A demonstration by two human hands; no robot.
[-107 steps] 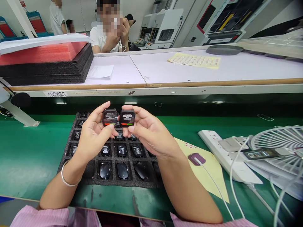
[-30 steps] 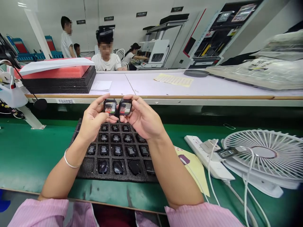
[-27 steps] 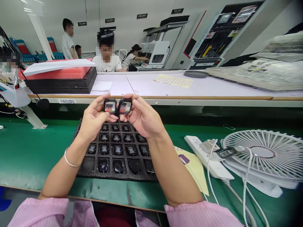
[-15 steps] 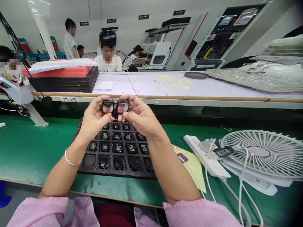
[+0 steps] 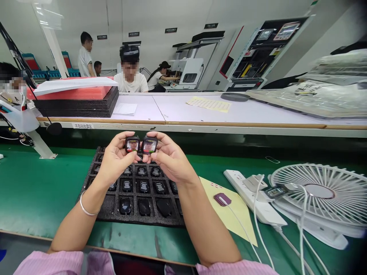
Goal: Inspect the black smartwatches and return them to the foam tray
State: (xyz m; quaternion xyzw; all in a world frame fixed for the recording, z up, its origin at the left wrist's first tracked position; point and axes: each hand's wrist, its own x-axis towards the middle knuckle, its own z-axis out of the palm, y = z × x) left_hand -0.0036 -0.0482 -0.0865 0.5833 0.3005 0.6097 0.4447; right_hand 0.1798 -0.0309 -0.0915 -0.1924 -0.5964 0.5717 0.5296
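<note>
My left hand pinches a small square black smartwatch body by its edges, thumb at the lower corner. Beside it, my right hand grips a second smartwatch body of the same shape, fingers partly behind it. Both are held upright, side by side with a narrow gap, and their lit screens face me with a person's picture on each. Below the hands lies a black foam tray, its pockets holding several similar dark pieces. My forearms cover parts of the tray.
To the right, a yellow sheet bears a purple square piece on a white cable. A white power strip and a white fan stand beyond. Behind, a raised shelf carries stacked foam. Other people work farther back.
The camera has tilted up a little, so the bench and hands appear lower in the picture. Both hands keep their hold on the smartwatch bodies; the pictures on the screens have shifted.
</note>
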